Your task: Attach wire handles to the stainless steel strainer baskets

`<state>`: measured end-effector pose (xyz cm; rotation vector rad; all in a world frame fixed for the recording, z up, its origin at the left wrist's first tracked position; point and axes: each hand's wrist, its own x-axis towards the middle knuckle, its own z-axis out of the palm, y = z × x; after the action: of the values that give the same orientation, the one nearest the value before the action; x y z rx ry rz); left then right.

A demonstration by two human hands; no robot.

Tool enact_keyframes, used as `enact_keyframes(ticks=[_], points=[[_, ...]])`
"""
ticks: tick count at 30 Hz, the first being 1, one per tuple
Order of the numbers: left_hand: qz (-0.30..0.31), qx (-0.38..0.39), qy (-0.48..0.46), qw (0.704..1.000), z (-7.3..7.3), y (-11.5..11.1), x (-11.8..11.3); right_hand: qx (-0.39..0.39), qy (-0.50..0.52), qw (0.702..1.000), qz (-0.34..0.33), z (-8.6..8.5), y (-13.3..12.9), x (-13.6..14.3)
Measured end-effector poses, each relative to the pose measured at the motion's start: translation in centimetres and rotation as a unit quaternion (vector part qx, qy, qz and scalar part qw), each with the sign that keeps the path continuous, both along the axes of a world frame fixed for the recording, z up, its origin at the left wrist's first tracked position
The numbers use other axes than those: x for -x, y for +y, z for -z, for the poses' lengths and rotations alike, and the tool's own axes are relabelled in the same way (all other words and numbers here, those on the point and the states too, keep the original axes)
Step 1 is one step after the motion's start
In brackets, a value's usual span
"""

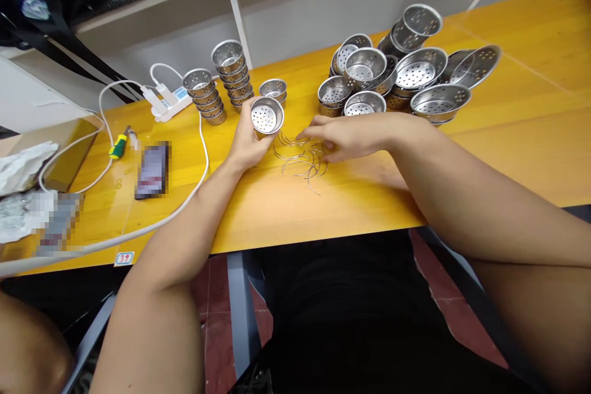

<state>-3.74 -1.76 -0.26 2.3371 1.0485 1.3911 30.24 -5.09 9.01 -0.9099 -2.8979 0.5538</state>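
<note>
My left hand [248,141] is wrapped around a small perforated metal strainer cup [267,116], tilted so that its holed bottom shows. To its right lies a loose pile of thin curved wires [300,163] on the yellow table. Over the right side of that pile hovers my right hand [344,135], its fingers stretched toward the wires and apart from the thumb. Whether a fingertip touches a wire is hard to make out. Just behind the held cup stands another short stack of strainer cups [273,89].
Two taller stacks of strainer cups [229,68] stand at the back left. A heap of strainer cups [420,68], some larger, fills the back right. On the left are a power strip [172,103] with a white cable, a green-yellow screwdriver [119,146] and a phone [152,170].
</note>
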Motion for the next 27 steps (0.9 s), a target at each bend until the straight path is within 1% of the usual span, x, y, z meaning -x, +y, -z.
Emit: enact_keyframes(ticks=[2, 4, 8, 12, 19, 23, 27], points=[[-0.008, 0.008, 0.000, 1.000, 0.1, 0.0, 0.0, 0.015, -0.016, 1.000, 0.005, 0.6, 0.1, -0.1], [-0.015, 0.020, 0.000, 1.000, 0.1, -0.2, 0.0, 0.015, -0.009, 1.000, -0.006, 1.0, 0.2, 0.2], [-0.022, 0.033, -0.003, 0.999, -0.1, -0.5, 0.2, 0.009, 0.019, 0.999, -0.037, 1.0, 0.0, 1.3], [-0.018, 0.034, -0.006, 0.999, -0.4, -0.8, 0.1, 0.002, 0.053, 0.997, -0.054, 1.3, -0.2, 2.4], [-0.019, 0.038, -0.011, 0.999, -0.6, -1.2, -0.3, -0.014, 0.083, 0.995, -0.060, 2.0, -0.7, 3.7], [-0.014, 0.042, -0.005, 0.999, -0.5, -1.2, -0.2, -0.018, 0.090, 0.993, -0.075, 1.9, -0.9, 3.8], [-0.010, 0.041, -0.002, 0.999, -0.2, -1.0, 0.0, -0.002, 0.116, 0.989, -0.091, 1.1, -1.0, 3.3]])
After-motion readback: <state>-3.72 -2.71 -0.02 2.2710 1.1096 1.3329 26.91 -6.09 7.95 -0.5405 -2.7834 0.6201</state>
